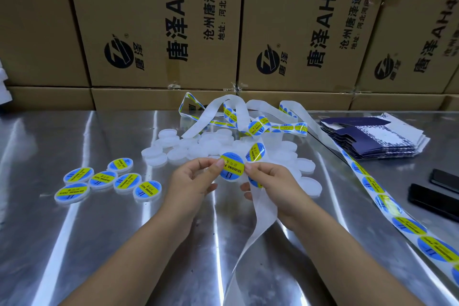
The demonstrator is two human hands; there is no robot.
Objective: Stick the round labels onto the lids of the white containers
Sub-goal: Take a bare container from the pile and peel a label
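A white round container [232, 169] with a blue-and-yellow round label on its lid is held up above the table. My left hand [196, 179] pinches its left edge, thumb on the label. My right hand [268, 185] pinches its right edge and also holds the white backing strip [263, 208], which hangs down toward me. The label strip [387, 201] with several labels runs off to the right. A heap of plain white containers [198, 146] lies behind my hands. Several labelled containers [104, 179] sit in a group at the left.
The shiny metal table [99, 243] carries a stack of flat dark-blue cartons [377, 139] at the right and two black objects [437, 196] near the right edge. Cardboard boxes [161, 32] form a wall along the far side. Tangled strip [248, 117] lies at the back.
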